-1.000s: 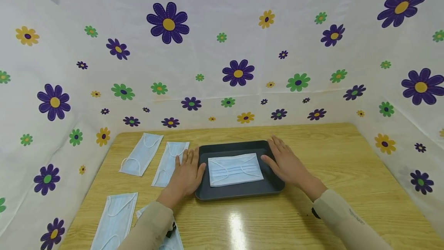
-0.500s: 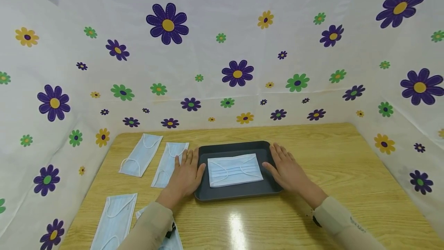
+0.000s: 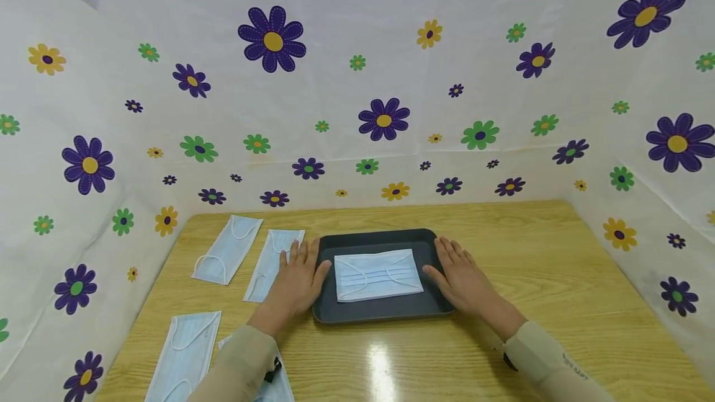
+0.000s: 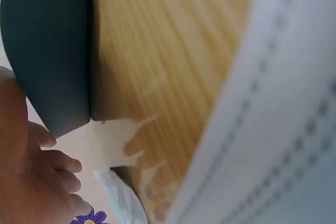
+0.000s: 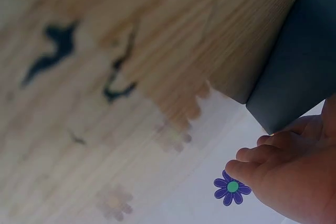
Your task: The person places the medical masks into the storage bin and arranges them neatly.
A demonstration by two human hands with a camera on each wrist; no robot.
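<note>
A dark grey rectangular tray (image 3: 380,314) sits mid-table in the head view, with one light blue pleated face mask (image 3: 378,275) lying flat inside. My left hand (image 3: 295,279) rests along the tray's left side, fingers extended, thumb at the rim. On the opposite side my right hand (image 3: 468,279) touches the right rim, its fingers also straight. The left wrist view has the tray's outer wall (image 4: 50,51) beside my left fingers. In the right wrist view, the tray's corner wall (image 5: 299,61) meets my right hand (image 5: 294,171).
Left of the tray lie more face masks: one at the far left (image 3: 228,250), one partly behind my left hand (image 3: 274,265), one near the front (image 3: 184,355), and one mostly under my left forearm (image 3: 279,383). A flower-printed cloth (image 3: 329,92) encloses the wooden table (image 3: 536,253).
My right hand has slid a little toward the near side along the tray's right edge. The tray's right side has shifted very slightly left. My left hand stays nearly in place.
</note>
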